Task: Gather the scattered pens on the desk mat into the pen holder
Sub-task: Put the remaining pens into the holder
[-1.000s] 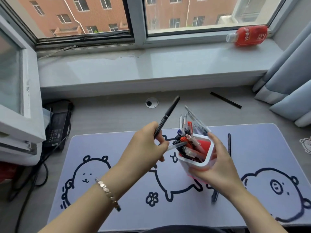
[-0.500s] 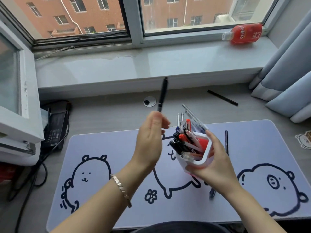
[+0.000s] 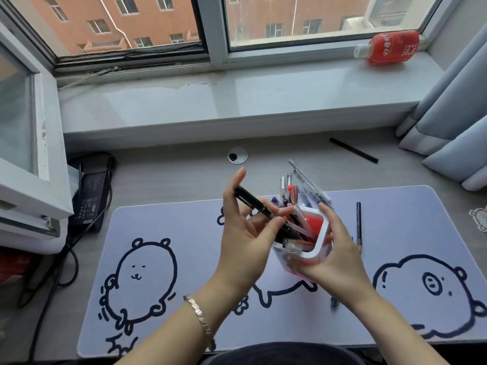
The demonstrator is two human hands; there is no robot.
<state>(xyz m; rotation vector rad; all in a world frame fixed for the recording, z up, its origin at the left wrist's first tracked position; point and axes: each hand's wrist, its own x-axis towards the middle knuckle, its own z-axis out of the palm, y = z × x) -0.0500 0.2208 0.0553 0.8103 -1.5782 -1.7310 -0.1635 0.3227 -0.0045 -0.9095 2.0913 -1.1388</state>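
My right hand grips a white pen holder with a red inside, tilted toward me above the desk mat. Several pens stick out of it. My left hand pinches a black pen that lies slanted, its lower end at the holder's mouth. One dark pen lies on the mat to the right of the holder. Another pen's tip shows below my right wrist.
A black pen lies on the grey desk beyond the mat. A red bottle rests on the windowsill. A black power adapter with cables sits at the left by the open window frame. Curtains hang at the right.
My left hand swung the black pen from upright to slanted and lowered its end into the holder's mouth. My right hand kept the holder tilted in place.
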